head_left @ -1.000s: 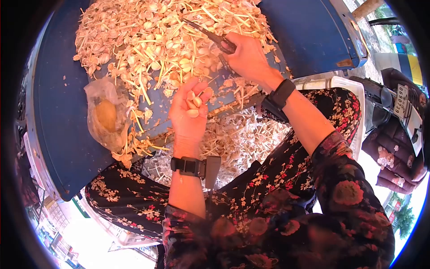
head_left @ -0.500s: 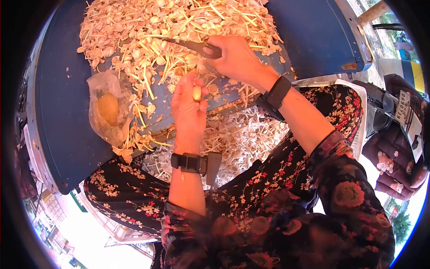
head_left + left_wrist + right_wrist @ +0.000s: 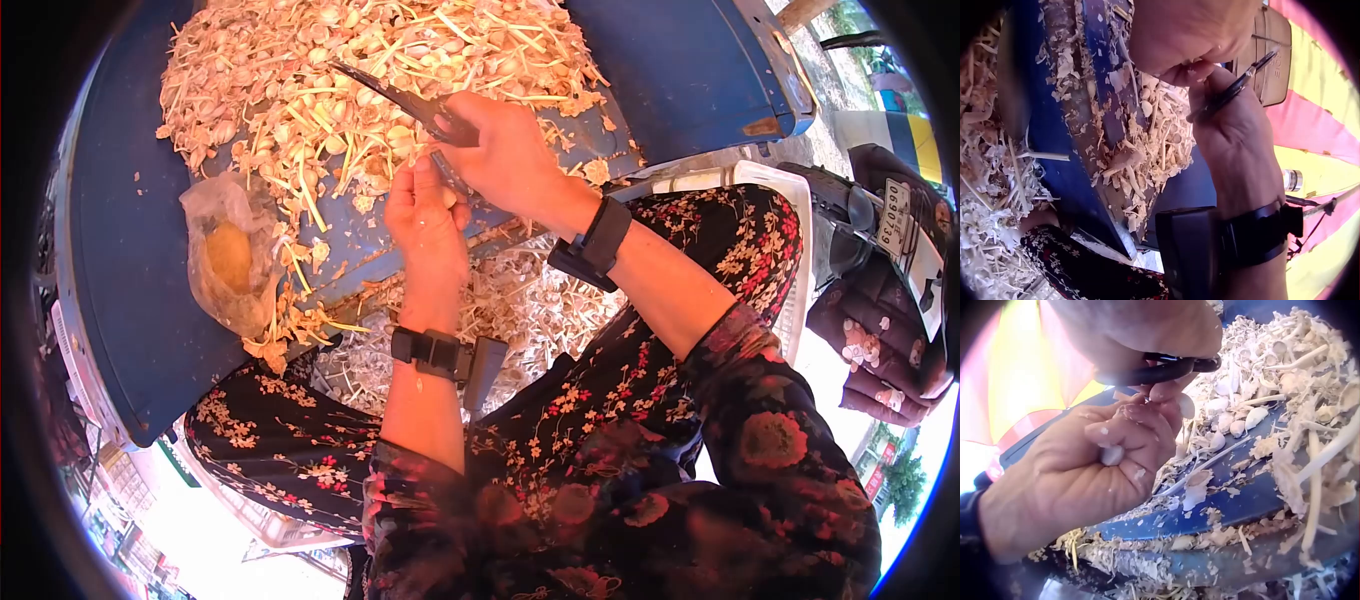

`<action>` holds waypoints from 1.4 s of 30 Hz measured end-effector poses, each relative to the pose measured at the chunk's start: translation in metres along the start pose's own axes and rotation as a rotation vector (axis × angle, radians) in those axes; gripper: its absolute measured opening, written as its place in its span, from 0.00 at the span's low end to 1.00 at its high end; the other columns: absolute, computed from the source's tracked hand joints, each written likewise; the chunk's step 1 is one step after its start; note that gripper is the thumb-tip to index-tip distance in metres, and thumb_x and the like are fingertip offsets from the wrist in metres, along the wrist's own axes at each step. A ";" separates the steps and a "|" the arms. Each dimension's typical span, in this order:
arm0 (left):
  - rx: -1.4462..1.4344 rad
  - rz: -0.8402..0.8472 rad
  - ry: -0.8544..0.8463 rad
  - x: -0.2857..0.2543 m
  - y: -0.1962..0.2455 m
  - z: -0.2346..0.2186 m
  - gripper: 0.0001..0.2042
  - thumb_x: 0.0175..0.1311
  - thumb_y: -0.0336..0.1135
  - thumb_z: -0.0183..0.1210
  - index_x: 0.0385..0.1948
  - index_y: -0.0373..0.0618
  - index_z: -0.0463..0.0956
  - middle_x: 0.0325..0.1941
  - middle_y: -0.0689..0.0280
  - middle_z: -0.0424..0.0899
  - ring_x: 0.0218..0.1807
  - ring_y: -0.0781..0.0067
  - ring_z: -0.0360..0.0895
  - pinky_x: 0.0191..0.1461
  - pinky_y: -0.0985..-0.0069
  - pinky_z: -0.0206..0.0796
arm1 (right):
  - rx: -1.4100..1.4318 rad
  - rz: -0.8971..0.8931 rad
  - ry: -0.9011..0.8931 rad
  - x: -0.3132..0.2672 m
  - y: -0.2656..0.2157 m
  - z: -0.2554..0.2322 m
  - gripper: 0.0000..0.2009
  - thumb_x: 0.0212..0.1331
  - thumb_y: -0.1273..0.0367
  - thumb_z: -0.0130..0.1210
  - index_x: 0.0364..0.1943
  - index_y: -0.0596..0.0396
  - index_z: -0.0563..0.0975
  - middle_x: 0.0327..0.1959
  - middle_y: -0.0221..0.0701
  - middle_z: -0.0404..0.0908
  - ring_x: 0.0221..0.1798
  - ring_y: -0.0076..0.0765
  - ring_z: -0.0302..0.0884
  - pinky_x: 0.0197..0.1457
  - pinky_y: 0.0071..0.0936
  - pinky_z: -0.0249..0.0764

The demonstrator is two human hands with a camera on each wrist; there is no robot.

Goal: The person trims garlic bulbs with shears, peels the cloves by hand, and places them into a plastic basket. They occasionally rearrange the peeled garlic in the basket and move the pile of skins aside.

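In the head view my right hand (image 3: 510, 155) grips dark scissors (image 3: 385, 92) whose long tip points up and left over the garlic pile (image 3: 350, 60). Close below it, my left hand (image 3: 428, 225) has its fingers curled, holding garlic. The right wrist view shows one pale clove (image 3: 1112, 455) tucked in the left hand's curled fingers and another clove (image 3: 1186, 406) at its fingertips, right by the scissors' black handle. Seen from the left wrist, the hands meet, and a scissor blade (image 3: 1235, 87) crosses in front of the left hand.
A blue metal table (image 3: 120, 250) carries the pile of cloves, stems and skins. To the left lies a clear plastic bag (image 3: 230, 255) with a yellow-brown lump in it. Below the table's near edge, a heap of peels and stems (image 3: 540, 290) lies between the person's legs.
The left palm was turned up with several cloves showing; its fingers have since closed round them and turned inward. The right hand has moved left and down with the scissors, up to the left fingertips.
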State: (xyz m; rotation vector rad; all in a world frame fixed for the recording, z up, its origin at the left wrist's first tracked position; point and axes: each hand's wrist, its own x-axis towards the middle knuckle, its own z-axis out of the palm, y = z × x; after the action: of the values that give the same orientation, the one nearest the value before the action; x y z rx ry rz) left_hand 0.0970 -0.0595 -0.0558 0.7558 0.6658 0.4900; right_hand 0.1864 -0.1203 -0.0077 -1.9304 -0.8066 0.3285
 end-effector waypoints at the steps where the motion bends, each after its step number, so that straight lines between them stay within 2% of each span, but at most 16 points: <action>1: 0.056 0.004 -0.018 0.000 0.002 -0.003 0.13 0.71 0.43 0.48 0.41 0.44 0.74 0.21 0.74 0.71 0.17 0.88 0.61 0.18 0.89 0.53 | 0.007 -0.040 -0.006 0.002 0.004 0.000 0.10 0.48 0.71 0.62 0.28 0.62 0.73 0.25 0.43 0.80 0.27 0.44 0.80 0.31 0.33 0.73; 4: 0.216 0.035 -0.042 -0.003 0.009 -0.012 0.12 0.71 0.42 0.48 0.42 0.43 0.75 0.21 0.74 0.71 0.18 0.89 0.62 0.19 0.89 0.53 | -0.006 -0.143 -0.084 0.007 0.007 -0.002 0.11 0.49 0.71 0.61 0.26 0.63 0.71 0.24 0.43 0.79 0.27 0.44 0.80 0.30 0.33 0.73; 7: 0.311 0.089 -0.026 -0.008 0.019 -0.012 0.12 0.71 0.40 0.48 0.43 0.43 0.76 0.22 0.74 0.72 0.19 0.89 0.63 0.19 0.90 0.53 | -0.042 -0.064 -0.128 0.007 0.000 -0.002 0.11 0.50 0.71 0.60 0.26 0.64 0.71 0.24 0.44 0.79 0.27 0.43 0.80 0.29 0.32 0.72; 8: 0.313 0.089 -0.028 -0.010 0.023 -0.011 0.12 0.71 0.40 0.48 0.43 0.43 0.76 0.23 0.74 0.72 0.19 0.90 0.63 0.19 0.90 0.53 | 0.003 -0.106 -0.058 0.007 0.006 0.002 0.09 0.50 0.73 0.60 0.25 0.63 0.71 0.21 0.40 0.79 0.24 0.35 0.79 0.27 0.29 0.72; 11: 0.295 0.098 -0.059 -0.017 0.025 -0.004 0.10 0.70 0.38 0.49 0.44 0.44 0.75 0.24 0.72 0.74 0.19 0.89 0.63 0.18 0.90 0.53 | 0.474 0.134 -0.004 0.009 0.018 0.009 0.07 0.50 0.75 0.60 0.24 0.62 0.73 0.19 0.34 0.78 0.21 0.26 0.77 0.23 0.25 0.71; 14: 0.185 0.155 -0.198 -0.021 0.022 -0.003 0.10 0.71 0.37 0.47 0.47 0.45 0.71 0.28 0.68 0.75 0.20 0.87 0.65 0.16 0.90 0.52 | 0.444 0.315 -0.019 0.008 0.011 -0.007 0.06 0.51 0.76 0.60 0.24 0.61 0.74 0.17 0.30 0.76 0.17 0.21 0.73 0.19 0.22 0.68; 16: -0.075 0.029 -0.232 -0.021 0.023 -0.014 0.10 0.71 0.36 0.46 0.48 0.45 0.70 0.31 0.65 0.75 0.21 0.86 0.66 0.15 0.90 0.53 | 0.296 0.433 -0.082 0.012 0.017 -0.020 0.07 0.50 0.72 0.61 0.25 0.61 0.75 0.18 0.34 0.78 0.18 0.27 0.75 0.21 0.27 0.69; 19: -0.320 -0.114 -0.237 -0.025 0.029 -0.032 0.11 0.70 0.38 0.47 0.46 0.43 0.71 0.36 0.62 0.74 0.26 0.78 0.69 0.13 0.90 0.54 | -0.440 0.112 -0.003 0.013 0.030 -0.031 0.09 0.48 0.69 0.62 0.27 0.61 0.76 0.21 0.39 0.79 0.22 0.35 0.77 0.26 0.31 0.71; 20: -0.339 -0.139 -0.207 -0.027 0.031 -0.036 0.11 0.70 0.38 0.48 0.45 0.43 0.71 0.37 0.61 0.74 0.28 0.76 0.70 0.13 0.90 0.54 | -0.331 0.201 -0.028 0.013 0.031 -0.033 0.11 0.47 0.68 0.62 0.29 0.61 0.76 0.24 0.42 0.79 0.26 0.42 0.78 0.31 0.33 0.72; 23: -0.428 -0.178 -0.228 -0.024 0.032 -0.049 0.11 0.70 0.39 0.48 0.44 0.42 0.71 0.38 0.61 0.72 0.34 0.71 0.71 0.14 0.91 0.56 | -0.222 0.000 0.021 0.025 0.032 -0.014 0.09 0.50 0.69 0.59 0.32 0.60 0.74 0.21 0.38 0.75 0.20 0.28 0.70 0.26 0.30 0.68; 24: -0.454 -0.188 -0.230 -0.021 0.032 -0.052 0.11 0.70 0.39 0.48 0.43 0.42 0.71 0.38 0.62 0.72 0.35 0.72 0.71 0.14 0.91 0.56 | -0.169 0.040 -0.038 0.029 0.027 -0.008 0.11 0.45 0.70 0.61 0.33 0.59 0.76 0.25 0.42 0.79 0.27 0.44 0.79 0.31 0.33 0.73; 28: -0.410 -0.163 -0.184 -0.018 0.036 -0.054 0.10 0.70 0.39 0.49 0.39 0.43 0.71 0.38 0.63 0.72 0.36 0.74 0.70 0.15 0.91 0.57 | -0.474 -0.180 -0.110 0.037 0.039 0.016 0.10 0.43 0.71 0.62 0.31 0.58 0.76 0.23 0.41 0.80 0.26 0.43 0.79 0.30 0.33 0.72; 31: -0.439 -0.162 -0.150 -0.013 0.031 -0.063 0.11 0.69 0.40 0.51 0.37 0.41 0.72 0.38 0.64 0.74 0.34 0.76 0.72 0.17 0.91 0.53 | -0.240 -0.070 -0.038 0.038 0.041 0.016 0.11 0.43 0.70 0.64 0.31 0.57 0.77 0.20 0.40 0.78 0.23 0.39 0.78 0.26 0.33 0.71; 32: -0.380 -0.152 -0.148 -0.011 0.031 -0.062 0.12 0.69 0.41 0.51 0.37 0.41 0.72 0.36 0.65 0.74 0.33 0.77 0.72 0.17 0.92 0.52 | -0.147 0.012 -0.087 0.039 0.038 0.011 0.10 0.45 0.69 0.66 0.29 0.57 0.77 0.20 0.36 0.78 0.20 0.29 0.76 0.22 0.29 0.69; 36: -0.181 -0.181 -0.142 -0.010 0.034 -0.044 0.15 0.68 0.45 0.52 0.37 0.40 0.72 0.31 0.67 0.73 0.30 0.81 0.71 0.15 0.92 0.51 | 0.654 0.474 -0.201 0.031 0.015 -0.006 0.10 0.47 0.68 0.68 0.26 0.55 0.76 0.23 0.28 0.79 0.20 0.16 0.71 0.21 0.18 0.63; 42: 0.054 -0.171 -0.098 -0.016 0.036 -0.025 0.15 0.67 0.46 0.53 0.34 0.42 0.72 0.27 0.69 0.73 0.25 0.82 0.70 0.14 0.92 0.49 | 0.399 0.220 -0.228 0.008 0.007 0.000 0.10 0.46 0.70 0.68 0.27 0.56 0.78 0.20 0.25 0.78 0.21 0.15 0.70 0.24 0.17 0.64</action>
State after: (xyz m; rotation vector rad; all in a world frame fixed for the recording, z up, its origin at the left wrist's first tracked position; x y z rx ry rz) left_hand 0.0627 -0.0355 -0.0362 0.7618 0.6476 0.2780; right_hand 0.1950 -0.1173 -0.0130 -1.6213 -0.6153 0.7935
